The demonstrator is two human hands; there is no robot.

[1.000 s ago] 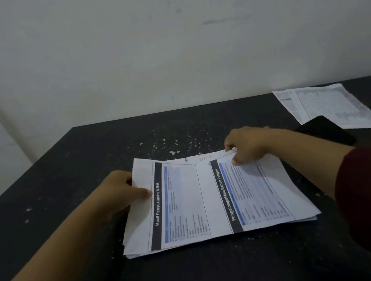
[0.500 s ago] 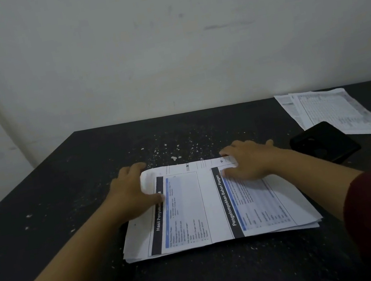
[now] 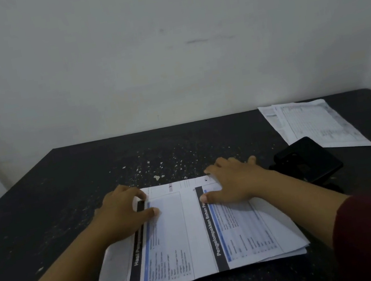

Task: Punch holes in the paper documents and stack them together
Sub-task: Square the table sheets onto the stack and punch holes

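Observation:
A stack of printed paper documents (image 3: 192, 238) lies flat on the black table (image 3: 56, 212) in front of me, with black and blue bands on the top sheet. My left hand (image 3: 123, 213) rests on the stack's far left corner, fingers curled at the edge. My right hand (image 3: 234, 183) lies flat, fingers spread, on the far right part of the top sheet. Punched holes show along the stack's far edge. A black hole punch (image 3: 307, 161) sits just right of my right hand.
A second pile of printed sheets (image 3: 313, 125) lies at the table's far right corner. Small white paper bits (image 3: 155, 170) are scattered on the table beyond the stack. A pale wall stands close behind the table.
Both hands shifted from gripping the stack's far corners to lying on top of it. The top sheet slid into line with the pile.

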